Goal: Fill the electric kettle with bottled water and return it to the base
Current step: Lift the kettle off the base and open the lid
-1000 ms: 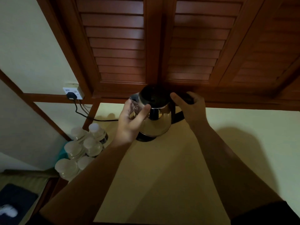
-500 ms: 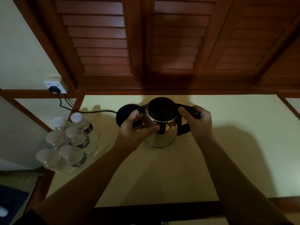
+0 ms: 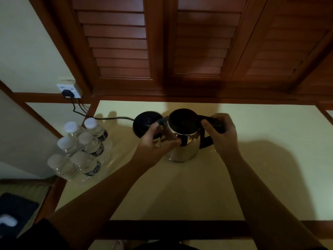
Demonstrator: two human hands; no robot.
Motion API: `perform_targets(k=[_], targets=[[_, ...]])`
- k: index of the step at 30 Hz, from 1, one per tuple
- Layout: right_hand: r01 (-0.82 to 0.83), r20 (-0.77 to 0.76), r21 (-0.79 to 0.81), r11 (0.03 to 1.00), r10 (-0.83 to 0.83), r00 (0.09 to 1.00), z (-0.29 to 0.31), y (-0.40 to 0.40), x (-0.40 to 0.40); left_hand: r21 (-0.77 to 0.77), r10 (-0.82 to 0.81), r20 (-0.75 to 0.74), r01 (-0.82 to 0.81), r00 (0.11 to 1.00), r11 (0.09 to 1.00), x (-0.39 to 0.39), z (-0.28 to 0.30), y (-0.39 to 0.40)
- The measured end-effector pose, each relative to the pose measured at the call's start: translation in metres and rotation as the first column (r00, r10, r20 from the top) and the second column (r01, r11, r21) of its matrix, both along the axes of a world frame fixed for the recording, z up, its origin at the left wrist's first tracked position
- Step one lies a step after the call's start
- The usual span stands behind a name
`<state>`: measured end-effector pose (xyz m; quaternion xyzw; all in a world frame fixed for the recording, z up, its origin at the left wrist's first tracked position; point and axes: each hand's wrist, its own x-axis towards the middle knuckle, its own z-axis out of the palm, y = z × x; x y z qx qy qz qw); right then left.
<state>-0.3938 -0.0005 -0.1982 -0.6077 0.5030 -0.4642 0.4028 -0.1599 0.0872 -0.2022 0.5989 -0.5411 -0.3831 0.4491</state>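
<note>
A shiny steel kettle (image 3: 182, 145) with a black lid and handle stands on the pale table (image 3: 180, 195), just right of its round black base (image 3: 144, 123). My right hand (image 3: 222, 134) grips the black handle on the kettle's right. My left hand (image 3: 156, 141) cups the kettle's left side near the spout, partly covering the base. Several water bottles (image 3: 82, 148) with white caps stand packed together at the table's left edge.
A black cord (image 3: 108, 118) runs from the base to a wall socket (image 3: 69, 91) at the upper left. Brown louvred shutters (image 3: 162, 42) rise behind the table. A dark wooden rim edges the table's near side.
The kettle has come off its base and moved right and toward me, now down on the table beside the base. Both hands stayed on it.
</note>
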Motion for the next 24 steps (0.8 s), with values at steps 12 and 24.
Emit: perform_targets(k=[12, 24], targets=[[-0.169, -0.269, -0.59, 0.79, 0.006, 0.963, 0.043, 0.073, 0.089, -0.018, -0.048, 0.134, 0.051, 0.99, 0.999, 0.063, 0.098, 0.095], [-0.234, -0.377, -0.442, 0.866, 0.057, 0.924, 0.044, 0.1, 0.143, -0.247, 0.091, 0.597, 0.075, 0.797, 0.966, 0.114, 0.1, 0.093]])
